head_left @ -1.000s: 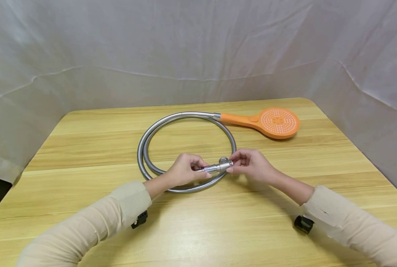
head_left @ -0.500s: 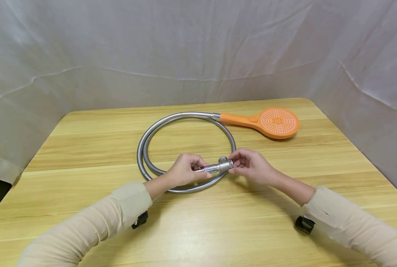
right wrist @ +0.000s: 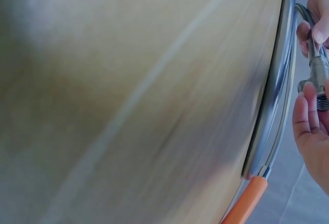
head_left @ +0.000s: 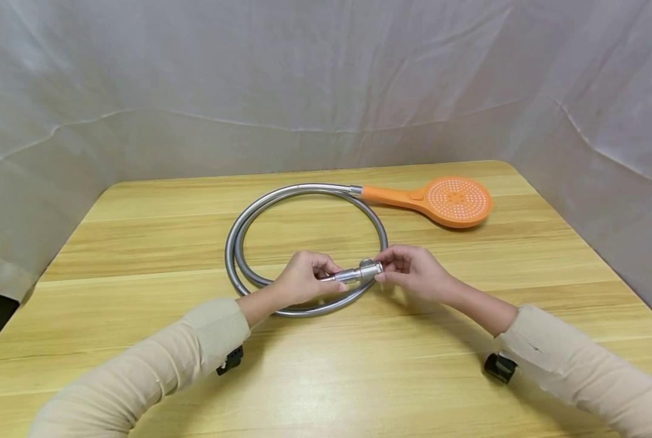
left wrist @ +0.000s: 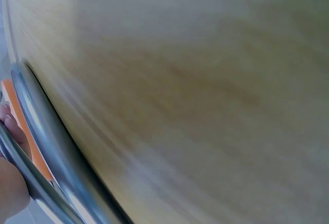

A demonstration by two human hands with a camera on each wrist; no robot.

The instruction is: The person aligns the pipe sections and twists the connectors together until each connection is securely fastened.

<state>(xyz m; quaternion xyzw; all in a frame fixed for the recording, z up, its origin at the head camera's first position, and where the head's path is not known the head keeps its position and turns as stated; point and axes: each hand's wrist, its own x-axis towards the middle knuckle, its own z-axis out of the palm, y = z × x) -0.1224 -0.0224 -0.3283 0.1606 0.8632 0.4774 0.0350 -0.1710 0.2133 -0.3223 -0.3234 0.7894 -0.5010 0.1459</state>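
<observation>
My left hand (head_left: 302, 278) pinches the end of a silver shower hose (head_left: 232, 243) near its metal connector (head_left: 344, 277). A chrome angle valve (head_left: 368, 271) with a small round knob sits against that connector, and the fingers and thumb of my right hand (head_left: 416, 272) pinch its far end. In the right wrist view, the valve (right wrist: 320, 72) shows a threaded end beside my right fingertips. At its other end the hose joins an orange shower head (head_left: 457, 202), lying face up at the back right. How far valve and connector are screwed together cannot be seen.
The hose lies in a loose double coil on the wooden table (head_left: 326, 377), under both hands. Pale cloth (head_left: 326, 79) hangs behind the table and along both sides. A small black camera (head_left: 500, 368) sits at the right wrist, another (head_left: 229, 360) at the left.
My right fingertips shift slightly on the valve's end, and its knob tilts a little. The left hand, hose coil and shower head stay in place.
</observation>
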